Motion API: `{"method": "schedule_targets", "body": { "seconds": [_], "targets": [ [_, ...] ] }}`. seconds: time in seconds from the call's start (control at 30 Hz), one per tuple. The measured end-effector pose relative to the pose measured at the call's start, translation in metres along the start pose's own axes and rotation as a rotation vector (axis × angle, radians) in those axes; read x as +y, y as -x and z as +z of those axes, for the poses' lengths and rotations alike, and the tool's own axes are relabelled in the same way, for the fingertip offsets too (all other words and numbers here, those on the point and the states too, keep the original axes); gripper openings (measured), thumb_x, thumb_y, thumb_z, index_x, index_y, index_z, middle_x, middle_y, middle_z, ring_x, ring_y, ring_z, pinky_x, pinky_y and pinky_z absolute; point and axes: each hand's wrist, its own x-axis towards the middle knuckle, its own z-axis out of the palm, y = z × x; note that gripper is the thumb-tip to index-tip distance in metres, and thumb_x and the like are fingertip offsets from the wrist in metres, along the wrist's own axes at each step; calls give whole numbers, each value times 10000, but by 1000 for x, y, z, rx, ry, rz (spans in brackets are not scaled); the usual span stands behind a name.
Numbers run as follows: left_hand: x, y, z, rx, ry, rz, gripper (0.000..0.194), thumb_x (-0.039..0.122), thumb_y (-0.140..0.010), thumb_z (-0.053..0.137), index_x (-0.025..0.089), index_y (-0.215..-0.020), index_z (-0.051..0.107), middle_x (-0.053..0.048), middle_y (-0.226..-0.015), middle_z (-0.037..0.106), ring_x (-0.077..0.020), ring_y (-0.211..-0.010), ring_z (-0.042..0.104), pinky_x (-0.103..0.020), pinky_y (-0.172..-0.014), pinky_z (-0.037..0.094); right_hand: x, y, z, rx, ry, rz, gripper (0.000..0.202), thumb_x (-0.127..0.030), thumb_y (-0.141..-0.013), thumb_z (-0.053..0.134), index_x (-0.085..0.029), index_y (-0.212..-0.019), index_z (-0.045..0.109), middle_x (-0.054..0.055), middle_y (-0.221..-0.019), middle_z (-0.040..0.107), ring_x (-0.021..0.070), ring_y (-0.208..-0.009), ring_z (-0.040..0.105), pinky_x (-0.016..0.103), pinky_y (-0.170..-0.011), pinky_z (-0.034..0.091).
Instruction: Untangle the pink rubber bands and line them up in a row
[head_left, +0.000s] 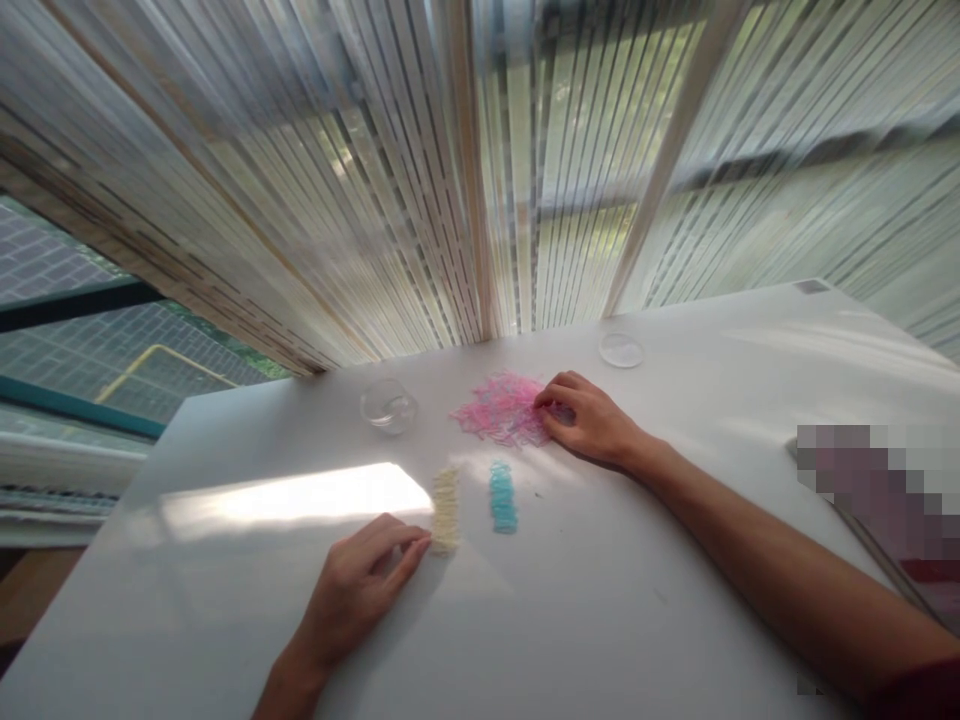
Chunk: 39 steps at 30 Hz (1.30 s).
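My left hand (367, 570) has thumb and forefinger pinched together at the lower left edge of a column of short pale yellow pieces (446, 505). Whatever those fingertips hold is too small to make out. A similar column of blue pieces (503, 497) lies just to its right, laid crosswise one above another. Farther back is a loose heap of thin pink and some pale purple pieces (499, 408). At the heap's right edge, my right hand (589, 415) has its fingertips closed in a pinch among the pieces. Its grip is too blurred to show what is in it.
Behind the left column stands a clear round container (388, 407). A clear round lid or dish (621, 350) lies near the back edge of the white table (585, 610). On the right is a partly pixelated flat object (874, 530). Striped blinds (420, 180) hang behind the table.
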Motion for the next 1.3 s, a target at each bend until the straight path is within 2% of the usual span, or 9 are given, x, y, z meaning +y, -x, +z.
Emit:
{"method": "schedule_targets", "body": {
  "seconds": [0.1,0.2,0.3,0.43,0.57,0.7,0.8,1.03,1.3],
  "targets": [
    [4,-4,0,48,-5,3,147,245,-948,599,193,-872,714,-3,-711,679,-95,-563,566,-194,-541,458,1,0,0,47,-28,25,173,-95,-806,575,-202,-893,680,56,-886,624,207,-857,590,342,-796,495],
    [14,-19,-5,2,8,66,145,227,-953,587,188,-881,706,-1,-709,670,-78,-510,500,-190,-496,416,1,1,0,95,-34,53,163,-107,-822,568,-206,-900,671,48,-870,615,201,-841,584,341,-789,489],
    [29,-50,-15,-131,11,151,140,227,-953,582,193,-902,708,-10,-771,688,-81,-545,518,-190,-532,432,1,1,0,92,-13,74,125,-148,-829,604,-204,-921,668,54,-888,614,210,-860,579,351,-802,484],
    [42,-103,-19,-271,-40,137,163,290,-950,589,216,-920,731,2,-816,704,-96,-594,563,-204,-599,465,0,1,-2,52,9,50,103,-151,-804,648,-199,-893,666,56,-881,620,218,-870,565,362,-821,479],
    [38,-155,2,-185,-148,103,171,274,-945,590,228,-1032,729,-4,-968,737,-130,-744,640,-241,-733,504,0,0,-2,49,-11,21,103,-111,-800,632,-198,-849,656,46,-844,610,208,-842,552,350,-796,473],
    [30,-202,28,-220,-273,-21,236,258,-948,565,235,-1120,725,-29,-1101,739,-172,-881,682,-269,-802,524,2,0,0,69,-34,20,117,-93,-795,640,-200,-841,650,36,-828,599,199,-830,543,333,-772,465],
    [26,-227,39,-289,-327,31,281,238,-961,528,247,-1167,720,-36,-1155,721,-201,-1030,674,-289,-891,519,3,0,1,97,-57,36,132,-78,-784,648,-203,-828,649,29,-821,594,194,-831,544,324,-769,461],
    [27,-244,43,-441,-444,138,285,230,-933,550,269,-1140,741,-35,-1151,723,-219,-1005,689,-302,-866,523,4,-1,-1,121,-101,60,131,-73,-788,653,-200,-824,657,25,-815,603,186,-821,551,319,-765,459],
    [23,-242,37,-408,-431,129,202,282,-913,591,255,-1007,768,-11,-996,765,-187,-896,688,-268,-797,502,2,0,-2,166,-125,70,120,-79,-795,659,-197,-812,662,18,-799,589,175,-802,548,305,-750,462]
  ]
}}
